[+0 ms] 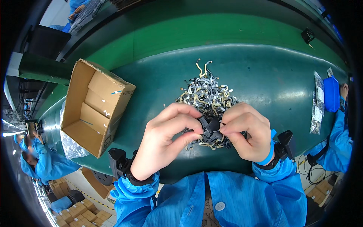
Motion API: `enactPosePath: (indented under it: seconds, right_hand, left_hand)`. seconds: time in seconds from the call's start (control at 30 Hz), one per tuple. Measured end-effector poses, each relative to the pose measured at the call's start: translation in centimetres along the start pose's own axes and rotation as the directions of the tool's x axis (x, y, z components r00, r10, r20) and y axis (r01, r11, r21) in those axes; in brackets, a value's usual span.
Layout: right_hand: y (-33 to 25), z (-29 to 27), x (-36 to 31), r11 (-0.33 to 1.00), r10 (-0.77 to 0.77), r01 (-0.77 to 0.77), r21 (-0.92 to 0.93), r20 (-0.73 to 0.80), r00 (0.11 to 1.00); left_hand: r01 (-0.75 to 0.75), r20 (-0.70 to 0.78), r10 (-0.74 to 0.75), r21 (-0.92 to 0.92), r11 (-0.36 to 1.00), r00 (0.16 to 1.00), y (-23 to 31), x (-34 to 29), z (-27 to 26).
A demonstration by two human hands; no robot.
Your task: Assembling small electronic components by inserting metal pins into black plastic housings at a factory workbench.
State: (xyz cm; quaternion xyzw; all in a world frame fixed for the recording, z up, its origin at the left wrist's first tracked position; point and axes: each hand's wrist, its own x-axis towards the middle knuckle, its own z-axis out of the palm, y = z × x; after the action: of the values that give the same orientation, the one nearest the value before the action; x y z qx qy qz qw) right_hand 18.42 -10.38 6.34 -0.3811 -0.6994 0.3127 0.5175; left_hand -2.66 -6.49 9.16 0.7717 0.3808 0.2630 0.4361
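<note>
A pile of short cables (206, 89) with small connectors, in grey, black and cream, lies on the green work table right in front of me. My left hand (166, 138) is closed above the pile's near left side, thumb and fingers pinching a dark, flat strip-like piece (204, 123). Opposite it, my right hand (247, 130) is pinched too, with a tiny dark tip showing between thumb and forefinger. What that tip belongs to is hidden. Between the hands sits a black piece (214, 125); whether either hand's piece joins it I cannot tell.
An open cardboard box (87, 108) with a few small scraps inside stands at the left, on clear plastic wrapping (72, 145). On the right are a blue bin (331, 94) and bagged parts (317, 109), beside a co-worker's sleeve (339, 140). Other people sit at far left.
</note>
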Motion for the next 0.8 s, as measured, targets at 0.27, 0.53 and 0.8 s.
enactPosePath:
  seconds: [0.27, 0.53, 0.8]
  right_hand:
    - [0.2, 0.4, -0.4, 0.991, -0.020, 0.027, 0.132, -0.055, 0.998]
    - [0.3, 0.0, 0.0, 0.996, 0.002, -0.007, -0.088, -0.059, 0.998]
    - [-0.2, -0.5, 0.3, 0.968, -0.039, 0.043, -0.249, 0.024, 0.999]
  left_hand:
    - [-0.014, 0.066, 0.018, -0.063, 0.998, 0.998, 0.0, 0.1, 0.2]
    - [-0.050, 0.115, 0.066, -0.140, 0.989, 0.991, -0.5, 0.2, -0.1]
    - [-0.053, 0.039, 0.058, -0.116, 0.992, 0.998, -0.3, 0.0, -0.1]
